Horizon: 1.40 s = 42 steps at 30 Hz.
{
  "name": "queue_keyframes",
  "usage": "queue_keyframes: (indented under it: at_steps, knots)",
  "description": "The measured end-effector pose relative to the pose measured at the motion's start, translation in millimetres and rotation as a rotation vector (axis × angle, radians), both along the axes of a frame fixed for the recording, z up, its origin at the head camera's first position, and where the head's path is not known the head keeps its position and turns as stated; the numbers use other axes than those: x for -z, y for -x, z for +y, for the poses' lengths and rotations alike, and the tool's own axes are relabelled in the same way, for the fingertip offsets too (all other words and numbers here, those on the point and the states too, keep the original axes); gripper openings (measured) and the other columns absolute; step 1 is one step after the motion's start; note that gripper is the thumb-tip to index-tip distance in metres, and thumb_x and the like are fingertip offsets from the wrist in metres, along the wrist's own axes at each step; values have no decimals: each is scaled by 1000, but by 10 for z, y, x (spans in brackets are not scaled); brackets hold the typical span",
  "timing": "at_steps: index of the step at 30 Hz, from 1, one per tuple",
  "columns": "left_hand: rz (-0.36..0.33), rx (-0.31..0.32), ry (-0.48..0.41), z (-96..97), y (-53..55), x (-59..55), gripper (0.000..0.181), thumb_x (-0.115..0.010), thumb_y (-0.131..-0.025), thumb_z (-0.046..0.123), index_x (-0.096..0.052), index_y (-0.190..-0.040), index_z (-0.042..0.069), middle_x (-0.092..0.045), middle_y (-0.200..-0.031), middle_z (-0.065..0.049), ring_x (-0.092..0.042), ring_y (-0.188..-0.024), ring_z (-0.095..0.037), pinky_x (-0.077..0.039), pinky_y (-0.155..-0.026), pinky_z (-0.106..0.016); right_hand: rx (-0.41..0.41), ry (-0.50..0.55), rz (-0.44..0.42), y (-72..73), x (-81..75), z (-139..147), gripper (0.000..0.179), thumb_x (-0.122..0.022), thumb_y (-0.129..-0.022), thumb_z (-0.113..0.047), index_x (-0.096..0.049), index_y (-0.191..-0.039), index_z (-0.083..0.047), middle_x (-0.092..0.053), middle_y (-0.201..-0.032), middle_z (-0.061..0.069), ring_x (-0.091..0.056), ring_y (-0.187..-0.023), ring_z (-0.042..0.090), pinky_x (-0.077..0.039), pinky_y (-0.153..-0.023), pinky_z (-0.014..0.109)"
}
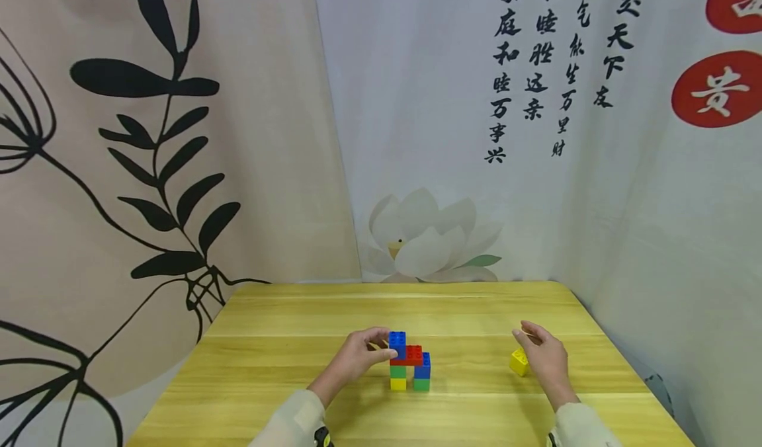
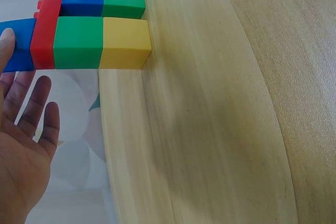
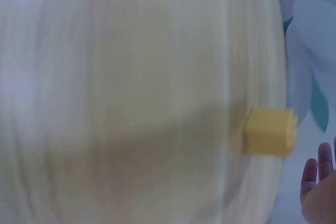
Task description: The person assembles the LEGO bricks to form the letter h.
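Toy building blocks form a small two-legged arch on the table. Its left leg is a yellow block [image 1: 398, 385] under a green block [image 1: 398, 371]; its right leg has a blue block over a green one [image 1: 421, 386]. A red block [image 1: 413, 356] bridges both legs. My left hand [image 1: 356, 352] pinches a blue block [image 1: 397, 342] on the red one's left end, thumb on its near side; the other fingers are extended in the left wrist view. On the right, my right hand [image 1: 548, 356] hovers beside a loose yellow block [image 1: 518, 363], its fingers loosely bent and apart from the block.
The wooden table [image 1: 280, 341] carries the blocks and ends at a straight back edge. Behind it hangs a cloth backdrop [image 1: 417, 136] with printed plants, a lotus and writing. The loose yellow block stands well right of the arch.
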<state>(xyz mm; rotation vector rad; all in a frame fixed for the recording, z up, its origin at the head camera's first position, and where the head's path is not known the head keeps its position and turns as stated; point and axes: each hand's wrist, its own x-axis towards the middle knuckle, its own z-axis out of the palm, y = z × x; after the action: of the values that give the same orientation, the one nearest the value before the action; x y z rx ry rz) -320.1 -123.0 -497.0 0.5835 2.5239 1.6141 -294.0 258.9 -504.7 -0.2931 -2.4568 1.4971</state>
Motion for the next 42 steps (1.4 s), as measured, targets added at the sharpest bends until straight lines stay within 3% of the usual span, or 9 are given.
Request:
queue_keyframes:
  at_steps: [5, 9, 17, 28, 42]
  knots:
    - [2, 6, 3, -8, 6, 11, 39, -74, -90, 35, -68, -122, 14, -68, -101, 4, -60, -96, -22, -52, -82, -35, 66, 8, -48, -52, 164, 145, 68, -56, -99, -49, -48, -143, 2, -46, -145, 25, -50, -126, 39, -47, -98, 45]
    - [-5, 6, 1, -10, 1, 7, 43, -73, -90, 36, -66, -125, 13, -68, -104, 4, -60, -98, -22, -52, -84, -36, 75, 10, -81, -84, 284, 175, 73, -57, -98, -49, -44, -143, 7, -43, -145, 30, -48, -127, 44, -42, -102, 52]
    - [-4, 15, -17, 3, -17, -23, 39, -74, -90, 34, -68, -122, 12, -68, -103, 2, -60, -97, -22, -52, -82, -36, 91, 56, -129, -101, 426, 140, 76, -64, -95, -43, -40, -144, 10, -40, -145, 31, -45, -128, 46, -38, -104, 54]
    - [7, 8, -15, 25, -22, -44, 33, -76, -88, 31, -70, -116, 14, -68, -101, 1, -60, -96, -22, -51, -82, -37, 69, 4, -127, -114, 483, 122, 65, -67, -95, -30, -45, -139, 13, -51, -133, 35, -53, -117, 46, -48, -93, 50]
    - [6, 7, -26, 10, -40, -45, 30, -76, -89, 29, -70, -115, 15, -69, -101, 2, -60, -96, -21, -50, -82, -36, 88, -4, -102, -74, 461, 62, 62, -67, -95, -31, -49, -136, 12, -54, -132, 32, -54, -117, 45, -45, -96, 52]
